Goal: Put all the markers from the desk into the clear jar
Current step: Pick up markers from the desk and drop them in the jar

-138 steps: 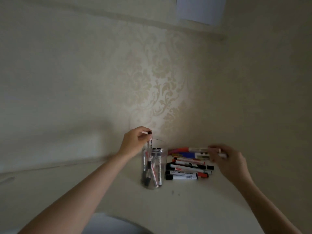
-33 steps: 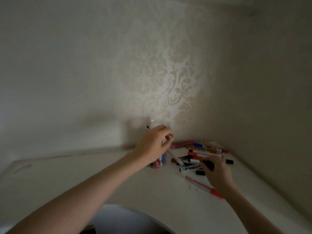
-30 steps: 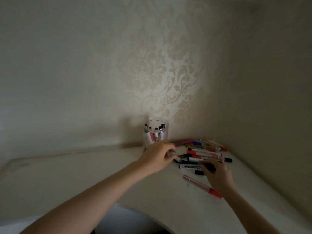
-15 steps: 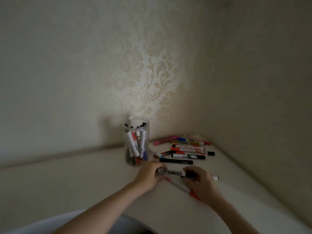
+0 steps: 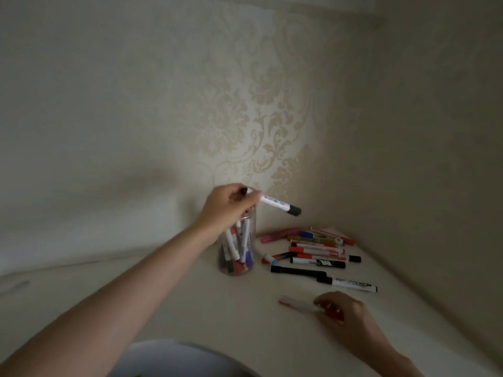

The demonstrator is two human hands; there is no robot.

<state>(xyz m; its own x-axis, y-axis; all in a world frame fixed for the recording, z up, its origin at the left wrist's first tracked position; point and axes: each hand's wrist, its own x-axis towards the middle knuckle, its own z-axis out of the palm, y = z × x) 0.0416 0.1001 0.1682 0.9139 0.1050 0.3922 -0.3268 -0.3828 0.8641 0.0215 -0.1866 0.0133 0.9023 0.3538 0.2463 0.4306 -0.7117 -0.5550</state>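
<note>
The clear jar (image 5: 237, 254) stands on the white desk (image 5: 190, 303) with several markers upright inside. My left hand (image 5: 228, 204) hovers over the jar's mouth and grips a white marker with a black cap (image 5: 277, 204), which points right and slightly down. My right hand (image 5: 340, 314) rests low on the desk and pinches a white marker with red ends (image 5: 299, 306). A pile of loose markers (image 5: 315, 248) lies to the right of the jar, and two black-and-white ones (image 5: 348, 283) lie nearer me.
The desk sits in a corner: a patterned wall (image 5: 258, 118) runs behind the jar and a plain wall (image 5: 435, 159) closes the right side. The desk's curved front edge (image 5: 190, 346) lies near me.
My left hand has lifted the black-capped marker from the desk up to the jar's mouth. My right hand let go of that marker and now holds the red-ended one.
</note>
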